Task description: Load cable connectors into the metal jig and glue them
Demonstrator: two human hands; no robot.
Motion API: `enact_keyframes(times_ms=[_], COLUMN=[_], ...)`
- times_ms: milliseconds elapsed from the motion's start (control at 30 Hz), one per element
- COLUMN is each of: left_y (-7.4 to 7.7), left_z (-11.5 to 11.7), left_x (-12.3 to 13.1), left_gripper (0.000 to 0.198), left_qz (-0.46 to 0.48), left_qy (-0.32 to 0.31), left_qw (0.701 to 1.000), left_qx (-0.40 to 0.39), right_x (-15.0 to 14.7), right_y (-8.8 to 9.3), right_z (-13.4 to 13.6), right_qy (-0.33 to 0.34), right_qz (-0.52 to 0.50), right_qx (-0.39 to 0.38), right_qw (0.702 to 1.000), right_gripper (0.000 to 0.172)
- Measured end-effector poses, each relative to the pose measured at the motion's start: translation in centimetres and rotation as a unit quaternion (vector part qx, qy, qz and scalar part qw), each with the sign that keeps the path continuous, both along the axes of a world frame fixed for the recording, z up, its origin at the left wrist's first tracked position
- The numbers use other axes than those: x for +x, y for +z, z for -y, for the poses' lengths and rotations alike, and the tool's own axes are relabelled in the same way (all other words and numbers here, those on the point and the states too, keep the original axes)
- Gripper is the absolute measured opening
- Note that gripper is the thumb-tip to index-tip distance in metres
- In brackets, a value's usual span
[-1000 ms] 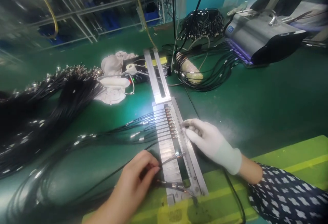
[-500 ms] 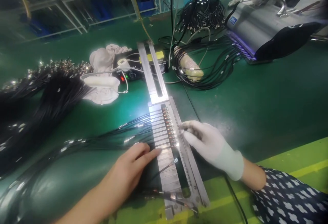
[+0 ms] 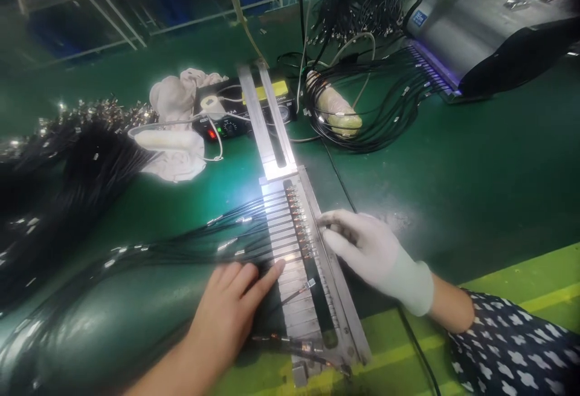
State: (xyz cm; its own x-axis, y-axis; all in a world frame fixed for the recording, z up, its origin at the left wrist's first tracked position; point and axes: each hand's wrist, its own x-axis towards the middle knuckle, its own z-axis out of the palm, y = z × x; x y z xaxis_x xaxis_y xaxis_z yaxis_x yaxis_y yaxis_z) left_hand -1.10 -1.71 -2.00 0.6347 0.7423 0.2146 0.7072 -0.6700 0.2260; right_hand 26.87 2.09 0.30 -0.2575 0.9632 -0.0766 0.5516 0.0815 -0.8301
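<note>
A long metal fixture [image 3: 302, 314] with grooved slots lies lengthwise on the green bench. Several black cables with copper-tipped ends [image 3: 299, 222] sit in its upper slots, and one cable [image 3: 290, 296] lies slanted across a lower slot. My bare left hand [image 3: 231, 311] rests on the fixture's left side with fingers stretched flat, the fingertips on the slots. My right hand [image 3: 369, 251], in a white glove, lies on the fixture's right rail, fingers loosely curled and pressing down by the loaded cable ends.
A big bundle of black cables [image 3: 86, 172] spreads at the left. Behind the fixture lie a white cloth [image 3: 179, 142], a small black control box [image 3: 247, 112], a cable coil round a taped roll [image 3: 338, 115] and a grey machine [image 3: 484, 27] at the back right. A yellow-green mat [image 3: 521, 281] lines the near edge.
My left hand let go of the cable it was pinching at the lower slots, moved up and flattened its fingers on the fixture. The right hand stayed put.
</note>
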Motion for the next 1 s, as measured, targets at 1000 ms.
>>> enact_keyframes(times_ms=[1000], left_y=[1.7], left_z=[-1.2], left_x=[2.2], left_gripper=[0.03], left_qz=[0.114], left_qy=[-0.063], left_qw=[0.988], left_qx=[-0.08], right_x=[0.3], right_y=[0.0], right_z=[0.4], right_qy=[0.018], right_qz=[-0.006], right_qx=[-0.006], right_qw=[1.0], right_gripper=[0.021])
